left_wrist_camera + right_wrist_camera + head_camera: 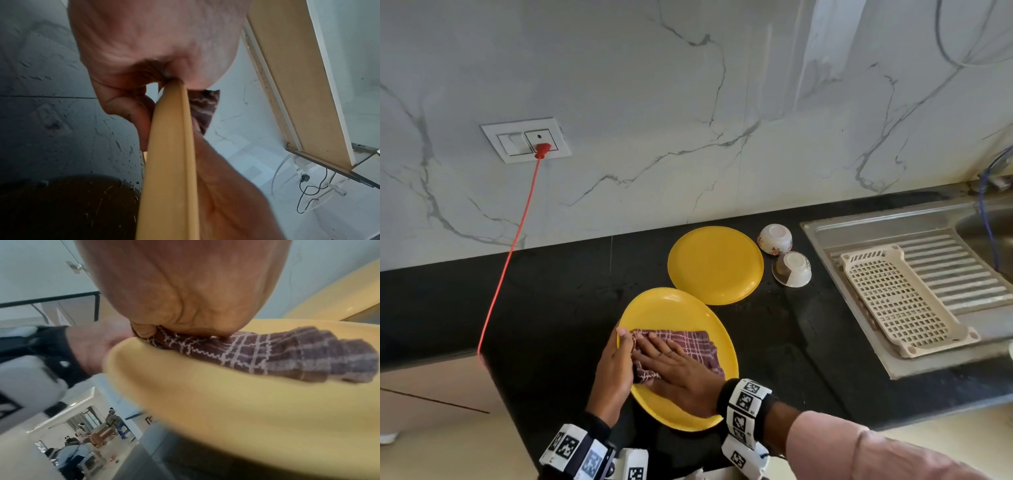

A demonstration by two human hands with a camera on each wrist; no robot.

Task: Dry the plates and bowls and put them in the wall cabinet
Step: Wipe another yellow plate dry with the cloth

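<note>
Pressing flat on a checked maroon cloth (pixel 681 346), the right hand (pixel 678 373) lies with its fingers (pixel 650 346) straight and spread, palm down, low in the centre of the head view. The cloth is folded and lies on the face of a yellow plate (pixel 671 308), which the left hand (pixel 613 370) grips by its left rim: the thumb (pixel 624 337) hooks over the top edge while the other fingers curl under the plate, as the left wrist view shows with the rim (pixel 170 146) running edge-on between thumb and fingers (pixel 131 107). In the right wrist view the heel of the right hand (pixel 185 288) bears down on the cloth (pixel 267 353) over the plate (pixel 205 394).

A second yellow plate (pixel 715 265) lies upside down on the black table (pixel 551 291) just above and right of the held one, close to it. Right of that plate stand two small bowls, both upside down: a flowered one (pixel 775 238) nearer the wall and another (pixel 792 269) just below it. Further right a cream plastic drainer tray (pixel 900 298) lies on the ridged steel sink board (pixel 962 274). Water drops speckle the table in the left wrist view.
</note>
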